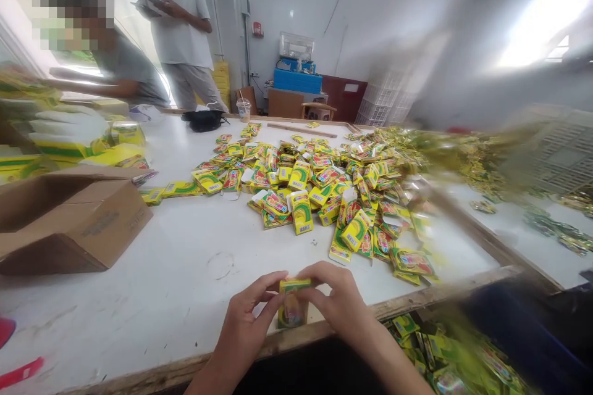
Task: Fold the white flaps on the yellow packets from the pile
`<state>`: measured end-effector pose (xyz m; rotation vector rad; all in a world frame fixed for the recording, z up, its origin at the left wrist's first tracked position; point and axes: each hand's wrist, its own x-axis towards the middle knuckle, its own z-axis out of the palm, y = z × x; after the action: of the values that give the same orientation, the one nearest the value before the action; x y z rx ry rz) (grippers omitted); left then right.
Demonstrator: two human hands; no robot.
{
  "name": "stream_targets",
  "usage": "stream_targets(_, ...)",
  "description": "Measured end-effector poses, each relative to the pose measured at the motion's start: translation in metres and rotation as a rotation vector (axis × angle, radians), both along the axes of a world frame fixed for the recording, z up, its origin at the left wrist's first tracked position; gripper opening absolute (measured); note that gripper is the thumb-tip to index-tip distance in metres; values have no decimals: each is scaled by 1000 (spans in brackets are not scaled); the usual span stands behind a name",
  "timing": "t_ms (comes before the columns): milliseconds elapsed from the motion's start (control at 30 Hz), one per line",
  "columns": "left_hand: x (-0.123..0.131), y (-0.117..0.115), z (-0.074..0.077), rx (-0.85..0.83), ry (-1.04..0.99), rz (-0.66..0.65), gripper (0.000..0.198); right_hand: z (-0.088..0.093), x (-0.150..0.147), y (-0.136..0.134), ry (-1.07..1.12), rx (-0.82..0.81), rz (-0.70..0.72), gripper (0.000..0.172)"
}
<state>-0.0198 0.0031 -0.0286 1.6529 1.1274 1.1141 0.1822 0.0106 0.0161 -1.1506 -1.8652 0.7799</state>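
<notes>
Between my two hands a small yellow and green box stands upright at the front edge of the white table. My left hand grips its upper left side with thumb and fingers. On the other side my right hand pinches its upper right corner. The box's printed front is blurred. Beyond my hands lies a loose heap of similar small boxes, several with white end flaps standing up.
An open cardboard carton sits on the left. Shiny foil packets lie at the right, near a plastic crate. A wooden rim edges the table. Below it are more boxes. A seated person and a standing person are at the far left.
</notes>
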Motion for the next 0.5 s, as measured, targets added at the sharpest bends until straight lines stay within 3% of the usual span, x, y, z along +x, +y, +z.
stream_targets(167, 2, -2, -1, 256, 70, -15, 27, -18, -1, -8, 147, 112, -30, 16)
stream_targets(367, 3, -5, 0, 217, 37, -56, 26, -14, 3, -14, -59, 180, 43, 21)
stream_targets(500, 2, -3, 3, 224, 5, -102, 27, -18, 4, -16, -80, 187, 50, 23)
